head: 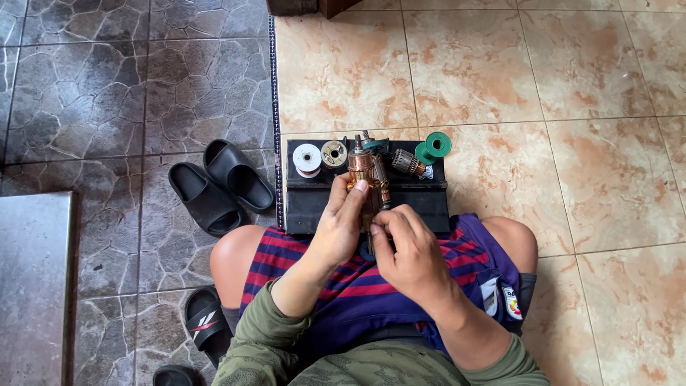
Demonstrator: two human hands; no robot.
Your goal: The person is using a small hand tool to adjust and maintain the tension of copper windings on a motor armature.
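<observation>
Head view, looking straight down at your lap: you're sitting on the floor with a copper-wound motor armature (366,179) held upright over the near edge of a black rectangular board (314,204) that rests on the tan marbled floor tiles (572,86) right against your knees. Your left hand (339,225) has its fingers (355,196) curled around the left side of the armature's copper windings, index finger stretched up along it, so it's clearly gripping. Your right hand (407,254) sits lower, fingers bunched tight and pinching at the bottom end of the armature; what exactly they're pinching is hidden behind the knuckles. On the far strip of the board you've got a white spool (307,159) on the left, a small brass-coloured round part (334,153) just beside it, a second smaller armature (407,163) lying on its side to the right, and a green plastic spool (434,147) at the right end. A pair of black slide sandals (221,184) sits on the dark stone-pattern tiles to your left, and another black sandal with a white and red mark (206,325) is by your left knee.
</observation>
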